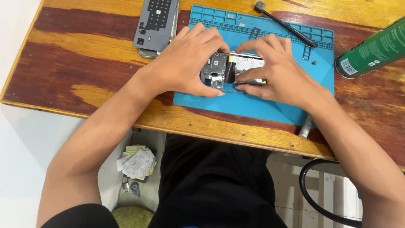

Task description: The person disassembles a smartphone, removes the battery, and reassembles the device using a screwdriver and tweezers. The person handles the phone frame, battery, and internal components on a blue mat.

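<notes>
We've got the opened phone (232,69) mid-frame on the blue mat (253,105). Left hand (190,63) clamps its circuit-board end, right hand (274,71) pinches the lower edge. Best keep pressure light and even, fingers off the battery, small screw (314,62) safely aside.

Wooden table (76,55), streaked red-brown and yellow, edge worn. Directly on it: blue work mat (270,105) at centre; grey phone back cover (156,25) to its left, stacked on another panel; green spray can (373,50) lying at right; silver pen-shaped tool (305,126) poking out beneath the mat's near edge.
</notes>
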